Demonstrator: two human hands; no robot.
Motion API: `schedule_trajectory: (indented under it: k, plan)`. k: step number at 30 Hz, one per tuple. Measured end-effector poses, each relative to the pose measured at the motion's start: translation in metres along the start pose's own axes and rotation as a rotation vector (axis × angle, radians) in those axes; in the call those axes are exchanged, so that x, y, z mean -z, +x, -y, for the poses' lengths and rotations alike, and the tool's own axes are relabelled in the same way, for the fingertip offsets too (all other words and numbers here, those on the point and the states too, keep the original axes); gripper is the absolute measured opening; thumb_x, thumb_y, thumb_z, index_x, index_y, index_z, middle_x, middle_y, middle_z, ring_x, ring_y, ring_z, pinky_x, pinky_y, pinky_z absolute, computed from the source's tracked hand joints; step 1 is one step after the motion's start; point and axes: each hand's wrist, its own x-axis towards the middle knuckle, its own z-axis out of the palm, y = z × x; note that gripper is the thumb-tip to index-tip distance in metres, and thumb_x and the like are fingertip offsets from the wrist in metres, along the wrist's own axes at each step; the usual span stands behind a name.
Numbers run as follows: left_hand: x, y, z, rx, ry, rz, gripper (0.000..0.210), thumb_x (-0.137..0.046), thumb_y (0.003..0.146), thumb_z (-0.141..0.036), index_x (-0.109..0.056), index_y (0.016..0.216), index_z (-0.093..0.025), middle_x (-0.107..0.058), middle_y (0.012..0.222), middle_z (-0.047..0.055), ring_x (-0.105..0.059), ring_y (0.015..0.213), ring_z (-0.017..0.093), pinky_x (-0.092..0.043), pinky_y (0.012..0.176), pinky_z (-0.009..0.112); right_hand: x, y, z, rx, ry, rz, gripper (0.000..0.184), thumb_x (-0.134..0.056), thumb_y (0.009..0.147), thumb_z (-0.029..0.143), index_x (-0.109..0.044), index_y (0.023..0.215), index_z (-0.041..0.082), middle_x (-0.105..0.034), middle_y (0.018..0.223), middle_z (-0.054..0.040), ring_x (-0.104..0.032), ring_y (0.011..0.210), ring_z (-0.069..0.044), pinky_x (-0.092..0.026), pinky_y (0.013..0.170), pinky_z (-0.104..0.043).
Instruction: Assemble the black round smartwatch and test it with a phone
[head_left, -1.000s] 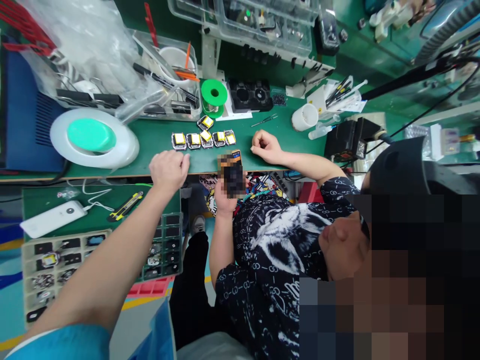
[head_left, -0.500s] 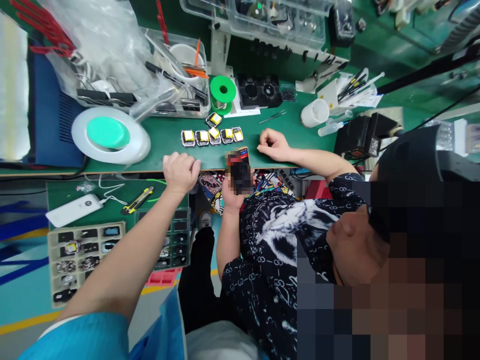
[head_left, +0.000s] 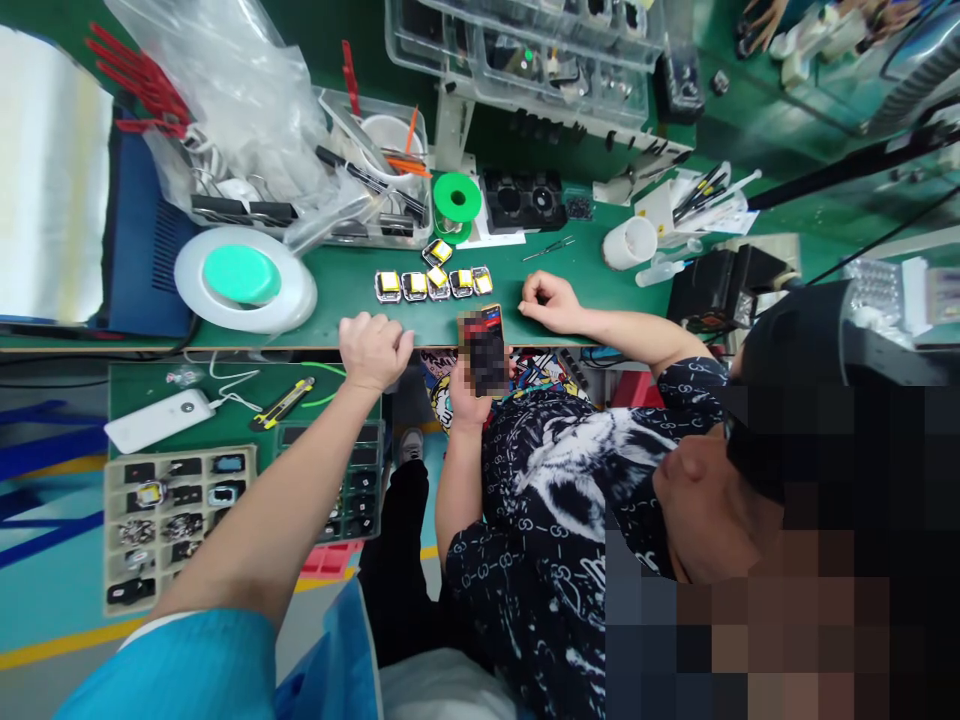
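Observation:
My left hand [head_left: 375, 350] rests on the front edge of the green worktable [head_left: 337, 300], fingers curled into a loose fist and nothing visible in it. Its bare forearm comes out of a blue sleeve [head_left: 187, 660] at lower left. My right hand is out of view. Beyond my knuckles, several small square clear-cased parts [head_left: 414, 286] with yellow and white tops stand in a row, one more [head_left: 438, 252] behind them. To the right, a co-worker's hand [head_left: 469, 405] holds a phone [head_left: 486, 355] with a partly blurred screen; their other hand [head_left: 553, 302] lies curled on the table.
A white round device with a green top [head_left: 241, 275], a green solder spool [head_left: 457, 202] and a tool bin [head_left: 360, 235] stand behind. Tweezers [head_left: 547, 248] and a white cup [head_left: 630, 243] lie farther right. Below are a parts tray [head_left: 180, 530], a cutter knife [head_left: 283, 403] and a white power bank [head_left: 160, 420].
The whole view has shifted slightly, so the bench and parts sit a little farther right. My left hand keeps its curled pose on the edge, and the co-worker still holds the phone.

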Motion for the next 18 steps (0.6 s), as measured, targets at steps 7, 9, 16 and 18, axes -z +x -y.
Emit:
schedule_trajectory:
  k: [7, 9, 16, 18]
  plan:
    - [-0.016, 0.002, 0.008, -0.024, -0.086, -0.087, 0.051, -0.026, 0.107, -0.042, -0.061, 0.085, -0.013, -0.061, 0.087, 0.002, -0.058, 0.106, 0.021, -0.034, 0.088, 0.038, -0.001, -0.001, 0.000, -0.005, -0.005, -0.019, 0.047, -0.077, 0.086, 0.057, -0.051, 0.073, 0.021, -0.048, 0.067, 0.0055, -0.040, 0.059, -0.011, -0.033, 0.059, -0.027]
    - [-0.024, 0.007, 0.011, -0.017, -0.129, -0.122, 0.046, -0.032, 0.104, -0.046, -0.056, 0.074, -0.019, -0.059, 0.081, 0.004, -0.060, 0.102, 0.024, -0.037, 0.086, 0.041, -0.001, -0.001, 0.002, -0.008, -0.009, -0.015, 0.047, -0.077, 0.086, 0.058, -0.051, 0.073, 0.021, -0.048, 0.067, 0.0052, -0.040, 0.059, -0.011, -0.033, 0.059, -0.027]
    - [-0.037, 0.011, 0.015, -0.023, -0.235, -0.192, 0.042, -0.043, 0.097, -0.050, -0.037, 0.063, -0.025, -0.052, 0.072, 0.008, -0.059, 0.093, 0.033, -0.039, 0.083, 0.052, -0.001, -0.002, 0.006, -0.004, -0.006, -0.011, 0.047, -0.078, 0.085, 0.059, -0.051, 0.072, 0.022, -0.053, 0.068, 0.0032, -0.043, 0.060, -0.013, -0.034, 0.058, -0.028]
    - [-0.038, 0.010, 0.016, -0.028, -0.255, -0.197, 0.041, -0.045, 0.096, -0.049, -0.037, 0.064, -0.025, -0.050, 0.072, 0.007, -0.058, 0.093, 0.033, -0.039, 0.084, 0.053, -0.002, -0.003, 0.006, 0.002, 0.003, -0.013, 0.046, -0.078, 0.086, 0.057, -0.052, 0.072, 0.022, -0.053, 0.068, 0.0030, -0.044, 0.060, -0.013, -0.034, 0.058, -0.028]
